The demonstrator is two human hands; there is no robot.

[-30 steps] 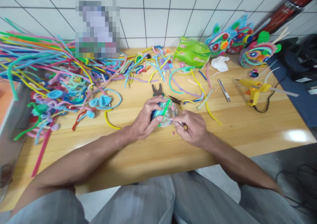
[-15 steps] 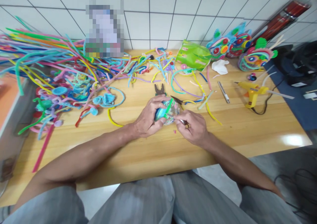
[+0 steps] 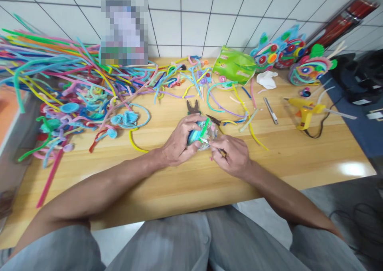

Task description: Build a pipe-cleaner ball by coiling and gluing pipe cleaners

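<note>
My left hand (image 3: 182,139) is closed around a small craft piece (image 3: 203,134), clear plastic with blue and bright green pipe cleaner strips on it. Pinched in my right hand (image 3: 231,153) is a slim metal-tipped tool (image 3: 204,141); its handle is mostly hidden by the fingers, so its exact kind is unclear. The tip meets the craft piece beside the green strip, near my left thumb. Just beyond my left hand lie dark-jawed pliers (image 3: 193,107). A second dark, pointed tool (image 3: 214,120) lies behind the craft piece, partly covered.
Pipe cleaners (image 3: 60,59) pile up on the left. A green packet (image 3: 235,65) and decorated animal-face crafts (image 3: 311,69) stand along the tiled wall. Right of my hands lie a utility knife (image 3: 271,111) and a yellow glue gun (image 3: 305,113) with its cord.
The tool's pale tip shows more clearly against the craft piece, and my right hand has turned slightly. My left hand keeps its hold.
</note>
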